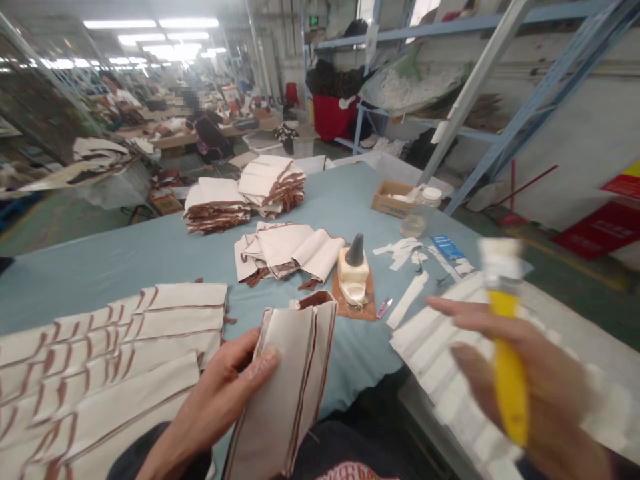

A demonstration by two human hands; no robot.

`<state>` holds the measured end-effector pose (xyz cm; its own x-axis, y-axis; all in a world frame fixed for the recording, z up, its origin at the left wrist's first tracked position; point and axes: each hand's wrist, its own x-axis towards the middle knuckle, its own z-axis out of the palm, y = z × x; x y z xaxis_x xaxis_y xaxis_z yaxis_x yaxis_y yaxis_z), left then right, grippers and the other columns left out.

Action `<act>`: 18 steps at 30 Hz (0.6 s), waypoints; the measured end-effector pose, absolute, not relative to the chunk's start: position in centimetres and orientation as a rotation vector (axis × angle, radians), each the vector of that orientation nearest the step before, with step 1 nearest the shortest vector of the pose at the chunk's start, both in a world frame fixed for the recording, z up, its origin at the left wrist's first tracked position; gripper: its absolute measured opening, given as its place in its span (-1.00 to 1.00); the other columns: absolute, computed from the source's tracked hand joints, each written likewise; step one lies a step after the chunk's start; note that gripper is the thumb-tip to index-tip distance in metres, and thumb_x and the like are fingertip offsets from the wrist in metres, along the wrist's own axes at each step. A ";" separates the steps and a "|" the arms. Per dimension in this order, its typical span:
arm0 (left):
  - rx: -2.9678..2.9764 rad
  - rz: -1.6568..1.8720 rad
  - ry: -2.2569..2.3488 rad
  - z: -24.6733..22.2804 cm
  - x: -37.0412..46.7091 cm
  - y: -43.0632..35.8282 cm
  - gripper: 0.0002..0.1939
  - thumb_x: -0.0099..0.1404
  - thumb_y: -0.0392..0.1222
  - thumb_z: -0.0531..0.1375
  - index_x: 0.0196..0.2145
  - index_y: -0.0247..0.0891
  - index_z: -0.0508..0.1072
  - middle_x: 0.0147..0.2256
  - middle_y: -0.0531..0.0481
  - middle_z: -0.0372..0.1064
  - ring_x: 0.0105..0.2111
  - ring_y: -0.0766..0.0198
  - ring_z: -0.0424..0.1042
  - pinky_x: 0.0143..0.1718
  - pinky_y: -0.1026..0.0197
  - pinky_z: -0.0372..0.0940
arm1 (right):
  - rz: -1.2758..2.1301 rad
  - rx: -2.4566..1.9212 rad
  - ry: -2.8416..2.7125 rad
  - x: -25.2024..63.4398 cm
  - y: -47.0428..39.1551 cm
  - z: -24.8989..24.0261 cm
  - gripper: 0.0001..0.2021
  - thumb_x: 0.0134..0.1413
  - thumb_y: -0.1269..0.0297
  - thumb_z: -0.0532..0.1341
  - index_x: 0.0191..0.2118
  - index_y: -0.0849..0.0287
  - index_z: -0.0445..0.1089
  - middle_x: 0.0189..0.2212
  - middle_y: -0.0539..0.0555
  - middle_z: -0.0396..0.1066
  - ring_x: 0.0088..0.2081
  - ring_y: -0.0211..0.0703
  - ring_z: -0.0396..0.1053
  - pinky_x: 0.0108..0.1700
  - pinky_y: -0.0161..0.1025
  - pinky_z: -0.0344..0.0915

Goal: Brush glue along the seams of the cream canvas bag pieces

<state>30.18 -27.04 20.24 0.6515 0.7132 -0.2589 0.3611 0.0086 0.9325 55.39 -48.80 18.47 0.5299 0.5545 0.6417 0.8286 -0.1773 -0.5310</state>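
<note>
My left hand point(235, 377) grips a folded cream fabric piece point(287, 367) with brown edging, thumb on top, close to my body. In my right hand point(530, 373) is a paint brush with a yellow handle point(509, 373) and pale bristles pointing up; the hand is blurred, its index finger stretched out to the left. Beyond the held piece, a cream container with a dark cone-shaped top point(354, 273) stands on a brown board point(367, 310). Small pink thread snips point(384, 308) lie beside it.
Rows of overlapping cream pieces point(165, 327) cover the left of the blue-green table cover point(345, 193). Stacks of pieces point(273, 180) stand farther back. White strips point(450, 320) lie at right, near a glass jar point(421, 212) and cardboard box point(390, 200). Behind, a person point(207, 130) sits.
</note>
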 end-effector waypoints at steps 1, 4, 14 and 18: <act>1.656 0.299 0.845 20.5 30.1 -27.1 -0.59 0.31 0.18 0.31 -0.19 -0.22 0.71 -0.32 -0.05 0.63 -0.29 0.06 0.54 -0.33 0.30 0.39 | -0.321 -1.718 -1.396 54.9 -46.1 18.6 -0.78 0.30 0.02 0.33 -0.05 -0.04 0.47 -0.09 0.09 0.67 -0.09 0.07 0.65 -0.13 -0.01 0.58; 1.844 0.189 0.694 20.9 29.6 -27.3 -0.63 0.40 0.13 0.24 -0.30 -0.22 0.67 -0.40 -0.02 0.55 -0.38 0.16 0.43 -0.37 0.31 0.33 | -0.052 -1.423 -1.652 52.4 -38.8 18.5 -0.64 0.38 -0.02 0.25 0.08 0.11 0.43 -0.16 0.13 0.67 -0.21 -0.04 0.64 -0.17 -0.10 0.56; 1.476 0.150 0.706 19.8 21.8 -25.7 -0.32 0.41 0.43 0.07 -0.13 -0.25 0.62 -0.22 -0.09 0.57 -0.25 0.13 0.47 -0.16 0.17 0.36 | 0.532 -1.387 -1.256 47.8 -33.3 16.8 -0.65 0.33 -0.03 0.23 -0.35 0.11 0.49 -0.57 -0.06 0.39 -0.53 -0.23 0.30 -0.48 -0.30 0.22; 1.081 0.537 0.832 17.3 18.0 -28.7 -0.21 0.24 0.56 0.16 -0.10 -0.26 0.63 -0.17 -0.20 0.63 -0.23 0.01 0.56 -0.17 0.07 0.43 | 0.538 -1.416 -1.020 48.7 -31.7 16.3 -0.54 0.23 -0.21 0.27 -0.33 0.15 0.52 -0.53 -0.03 0.37 -0.45 -0.17 0.29 -0.41 -0.27 0.22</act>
<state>17.97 -28.70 17.34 0.5914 0.7390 -0.3227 0.0109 0.3928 0.9196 48.65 -31.75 16.29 0.5009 0.8272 0.2545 0.2574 0.1384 -0.9563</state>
